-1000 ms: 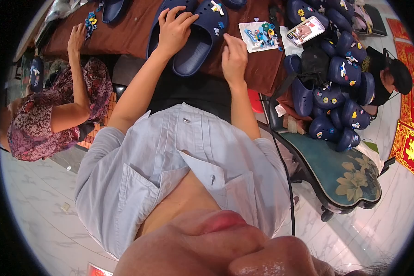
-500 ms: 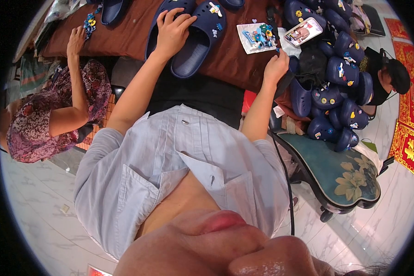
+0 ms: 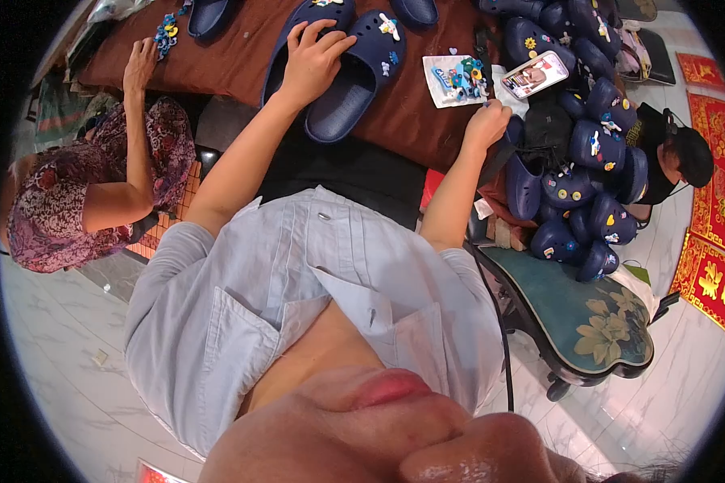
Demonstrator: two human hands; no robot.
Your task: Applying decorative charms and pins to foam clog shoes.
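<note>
Two navy clogs lie side by side on the brown-covered table, toes away from me. White and blue charms dot the right-hand clog [image 3: 348, 101]; the left-hand clog [image 3: 275, 74] is partly covered by my arm. My left hand [image 3: 310, 63] curls over the pair, fingertips on the right-hand clog's opening edge and thumb out of sight. To the right, my right hand [image 3: 489, 125] is closed in a pinch, a small blue charm [image 3: 486, 104] showing at its fingertips. Just beyond it, several colourful shoe charms [image 3: 470, 80] rest on a white packet [image 3: 441, 87].
A lit phone [image 3: 534, 75] lies right of the packet, beside a heap of charmed navy clogs [image 3: 596, 149]. At left, another person's hand [image 3: 141, 64] is by a cluster of charms [image 3: 166, 38]. A teal flowered chair [image 3: 556, 298] stands at right; someone in a black cap [image 3: 691, 153] sits beyond.
The whole view has shifted slightly. My left hand stays over the clogs, and my right hand remains pinched near the packet. The other person's hand stays by the charms.
</note>
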